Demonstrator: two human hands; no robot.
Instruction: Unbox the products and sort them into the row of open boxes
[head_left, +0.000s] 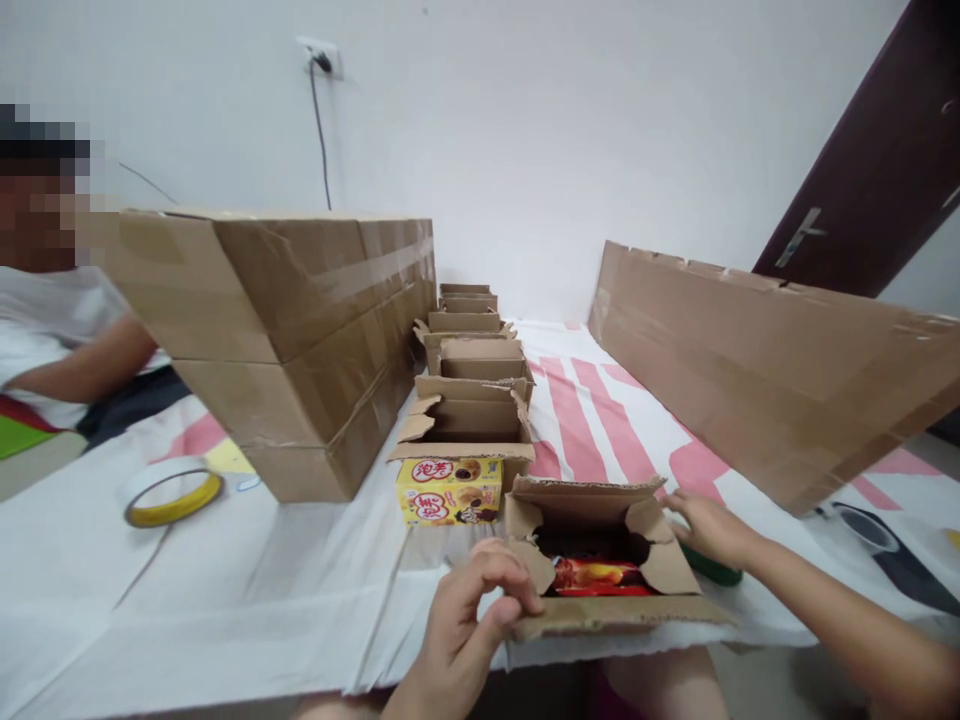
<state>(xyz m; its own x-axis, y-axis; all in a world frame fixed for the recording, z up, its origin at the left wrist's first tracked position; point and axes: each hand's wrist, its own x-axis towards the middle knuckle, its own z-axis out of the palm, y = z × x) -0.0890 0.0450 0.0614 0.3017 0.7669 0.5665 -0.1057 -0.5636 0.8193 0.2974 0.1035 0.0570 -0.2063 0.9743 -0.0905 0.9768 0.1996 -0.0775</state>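
A small cardboard box (609, 612) sits in front of me at the table's near edge, its flaps folded outward. Inside lies a red snack packet (600, 577) with a yellow-orange picture; deeper contents are in shadow. My left hand (472, 610) is closed on the box's front left corner, thumb and fingers at the flap. At the far right side, my right hand (709, 527) has its fingers against the box's back corner, gripping it. Part of a dark green object (716, 568) shows beneath my right hand. Two yellow snack boxes (450, 491) are stacked just beyond, to the left.
A row of opened cardboard boxes (472, 422) runs away toward the wall. Taped carton stacks stand left (300, 330) and right (765, 370). A tape roll (174, 497) lies at left, and a black-handled tool (892, 550) at right. Another person (75, 350) sits at the left.
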